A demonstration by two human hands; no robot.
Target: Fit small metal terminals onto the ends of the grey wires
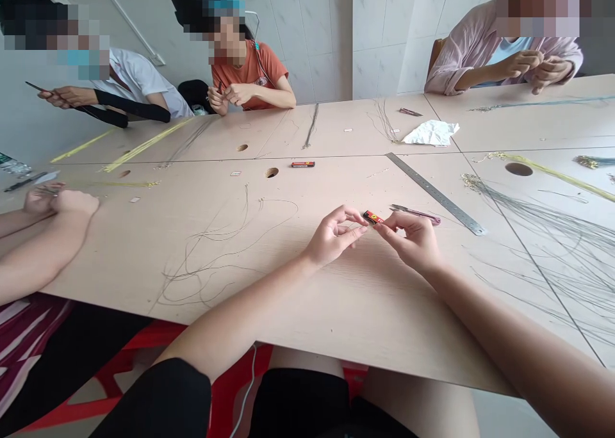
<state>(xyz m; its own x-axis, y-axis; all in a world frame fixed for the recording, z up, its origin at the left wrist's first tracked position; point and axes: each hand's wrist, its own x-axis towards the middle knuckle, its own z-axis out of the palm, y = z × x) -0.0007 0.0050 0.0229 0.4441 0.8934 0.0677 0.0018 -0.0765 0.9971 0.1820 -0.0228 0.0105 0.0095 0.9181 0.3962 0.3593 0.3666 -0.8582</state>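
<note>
Red-and-black case (373, 217), small and slim, is gripped at the fingertips of the right hand (409, 241) and held just above the middle of a pale wood-grain table (346, 310). The left hand (334, 236) is kept loosely curled just beside the case, though whether its fingertips touch the case cannot be told. Just past the right hand, a pink-handled metal tool (416, 214) is laid on the table, and a steel ruler (435, 193) is set at a slant beyond it. Loose thin wires (225, 252) are scattered to the left of the hands, while a large spread of grey wires (562, 252) is fanned out to the right. A second red-and-black case (302, 164) is lying farther off, near a round hole (271, 172) in the tabletop, and crumpled white paper (430, 132) is placed beyond it. Hands of other people are seen around the table: a neighbour's hands (60, 201) at the left edge and a co-worker's hands (531, 70) at the far right.
</note>
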